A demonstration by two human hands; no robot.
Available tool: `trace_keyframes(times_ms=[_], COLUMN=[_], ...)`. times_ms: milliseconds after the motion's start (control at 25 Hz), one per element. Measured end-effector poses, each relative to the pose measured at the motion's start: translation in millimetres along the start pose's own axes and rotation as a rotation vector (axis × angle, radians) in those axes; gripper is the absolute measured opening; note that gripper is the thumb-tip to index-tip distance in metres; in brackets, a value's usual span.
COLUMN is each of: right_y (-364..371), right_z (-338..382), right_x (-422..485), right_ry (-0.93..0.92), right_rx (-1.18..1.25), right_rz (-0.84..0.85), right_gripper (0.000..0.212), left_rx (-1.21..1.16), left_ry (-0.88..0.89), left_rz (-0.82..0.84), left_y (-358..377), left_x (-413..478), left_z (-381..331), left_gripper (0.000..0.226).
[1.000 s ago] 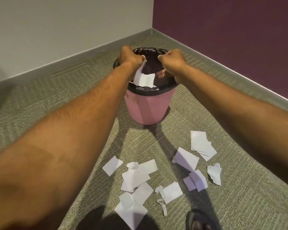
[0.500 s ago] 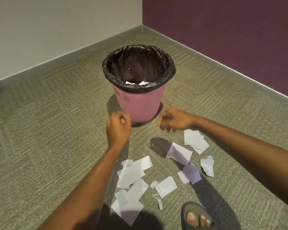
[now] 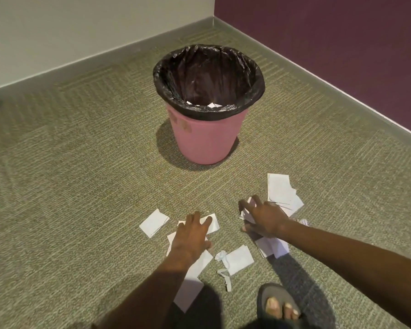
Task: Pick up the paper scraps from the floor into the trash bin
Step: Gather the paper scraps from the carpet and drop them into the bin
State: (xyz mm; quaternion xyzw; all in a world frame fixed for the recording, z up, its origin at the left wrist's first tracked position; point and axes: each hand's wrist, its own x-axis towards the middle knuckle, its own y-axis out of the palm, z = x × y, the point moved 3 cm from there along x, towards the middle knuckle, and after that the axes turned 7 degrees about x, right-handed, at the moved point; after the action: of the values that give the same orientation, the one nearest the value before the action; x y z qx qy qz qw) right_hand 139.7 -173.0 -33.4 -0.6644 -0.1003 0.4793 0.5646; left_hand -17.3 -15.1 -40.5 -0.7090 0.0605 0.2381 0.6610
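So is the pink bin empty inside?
No, not empty. The bin stands upright and a few white scraps show low inside its black bag.

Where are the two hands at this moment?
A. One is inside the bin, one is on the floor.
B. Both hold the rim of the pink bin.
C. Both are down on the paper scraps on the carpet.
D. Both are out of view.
C: the left hand and right hand lie spread on white paper scraps on the carpet, well short of the pink bin.
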Motion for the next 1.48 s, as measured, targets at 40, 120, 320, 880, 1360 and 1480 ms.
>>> trace_keyframes(times_ms=[40, 120, 320, 880, 1360, 1480], right_y=[0.9, 2.7, 3.3, -8.2, -6.8, -13.4], right_z=[4.1, 14.7, 33.1, 30.1, 18.8, 18.0], right_x=[2.1, 4.1, -4.2, 4.1, -2.7, -4.0], right_ry=[0.007, -0.001, -0.044, -0.139, -0.159, -0.155], right_rx=[0.014, 0.036, -0.068, -0.168, -0.139, -0.110], right_rz=[-0.017, -0.030, -0.016, -0.034, -0.120, -0.116], right_gripper=[0.060, 0.057, 0.056, 0.037, 0.036, 0.037], left_rx=[0.022, 0.050, 0.068, 0.027, -0.022, -0.027], left_ry=[-0.003, -0.009, 0.032, 0.025, -0.011, -0.005], left_rz=[0.005, 0.013, -0.032, -0.085, -0.155, -0.177], left_y=[1.2, 1.6, -9.4, -12.5, -11.4, -12.4], left_x=[-0.1, -0.1, 0.8, 1.8, -2.2, -4.8], left_z=[-1.6, -3.4, -7.1, -7.4, -2.3, -5.0], left_gripper=[0.060, 0.052, 0.038, 0.040, 0.026, 0.030])
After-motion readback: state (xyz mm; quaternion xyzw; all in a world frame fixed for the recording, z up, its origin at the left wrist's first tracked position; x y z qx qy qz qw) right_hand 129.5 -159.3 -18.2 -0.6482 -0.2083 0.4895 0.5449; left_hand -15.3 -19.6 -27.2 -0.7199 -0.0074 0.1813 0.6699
